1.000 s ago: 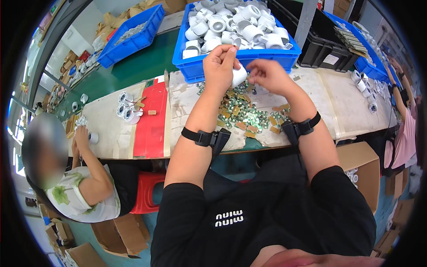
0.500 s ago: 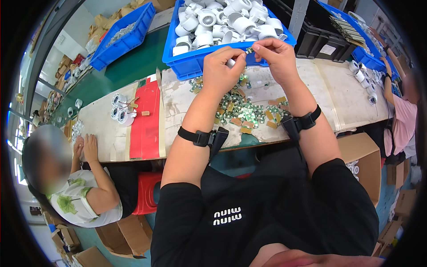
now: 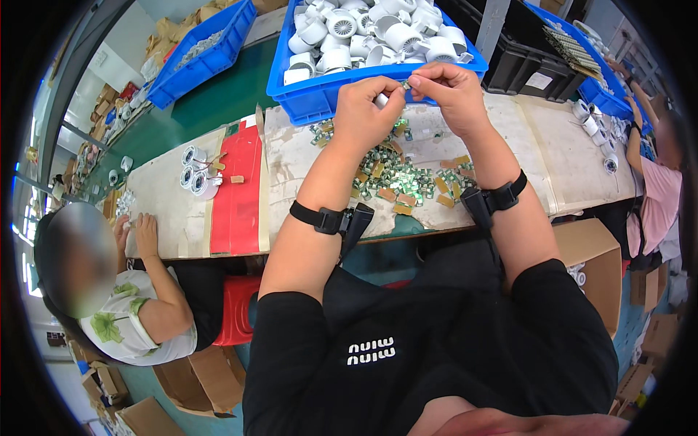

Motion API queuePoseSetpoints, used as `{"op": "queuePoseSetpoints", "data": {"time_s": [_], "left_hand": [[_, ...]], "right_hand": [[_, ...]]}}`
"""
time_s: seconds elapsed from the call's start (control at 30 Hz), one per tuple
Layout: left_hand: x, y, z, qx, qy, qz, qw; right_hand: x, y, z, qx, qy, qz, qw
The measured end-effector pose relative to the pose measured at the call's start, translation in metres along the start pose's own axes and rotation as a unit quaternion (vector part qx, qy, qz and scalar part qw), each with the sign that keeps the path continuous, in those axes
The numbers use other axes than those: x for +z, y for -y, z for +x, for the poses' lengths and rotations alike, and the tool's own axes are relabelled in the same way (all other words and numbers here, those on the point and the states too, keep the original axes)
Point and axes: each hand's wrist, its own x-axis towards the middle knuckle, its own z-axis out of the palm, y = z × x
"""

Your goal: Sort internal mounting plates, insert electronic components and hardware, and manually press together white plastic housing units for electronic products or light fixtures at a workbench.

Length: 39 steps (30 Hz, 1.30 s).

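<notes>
My left hand point(image 3: 362, 109) and my right hand point(image 3: 454, 96) meet in front of the blue crate point(image 3: 313, 102), fingertips pinched together on a small circuit board point(image 3: 406, 86) between them. A bit of a white part point(image 3: 381, 101) shows within the curled fingers of my left hand; its shape is mostly hidden. Under my wrists, a heap of small green circuit boards point(image 3: 396, 174) spreads over the worktable, some with tan pieces point(image 3: 402, 208) on them. White round fan-like housings point(image 3: 342, 25) fill the crate.
On the table's left stand several white cylindrical parts point(image 3: 198, 174) with wires, beside a red strip point(image 3: 240, 189). Co-workers sit at left point(image 3: 131, 312) and right point(image 3: 658, 196). A black crate point(image 3: 527, 65) stands back right; a cardboard box point(image 3: 592, 269) is below the table at right.
My hands stay at nearly the same place, and the small board between my fingertips has shifted slightly. The co-worker at left has moved their hands a little.
</notes>
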Motion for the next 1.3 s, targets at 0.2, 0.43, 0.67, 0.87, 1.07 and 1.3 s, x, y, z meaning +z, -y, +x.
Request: {"op": "queuePoseSetpoints", "data": {"time_s": [0.2,0.43,0.67,0.87,1.07,1.3], "left_hand": [[0.004,-0.004,-0.004,-0.026,-0.021,-0.006,0.999],[0.018,0.002,-0.01,-0.08,-0.071,-0.055,0.993],[0.044,0.009,-0.008,-0.092,-0.07,-0.018,0.993],[-0.073,0.02,-0.028,-0.058,0.022,0.189,0.98],[-0.206,0.035,-0.103,-0.146,0.172,0.69,0.687],[-0.176,0.055,-0.075,-0.101,0.071,0.612,0.781]], "right_hand": [[-0.001,-0.001,-0.001,0.004,-0.001,-0.009,1.0],[0.007,-0.01,0.0,-0.026,-0.016,0.04,0.999],[-0.006,0.0,-0.002,-0.029,-0.037,-0.001,0.999],[-0.057,0.081,-0.024,0.055,-0.003,-0.226,0.973],[-0.333,0.133,-0.069,0.042,-0.335,-0.764,0.55],[-0.501,0.154,-0.172,0.31,-0.357,-0.77,0.428]]}}
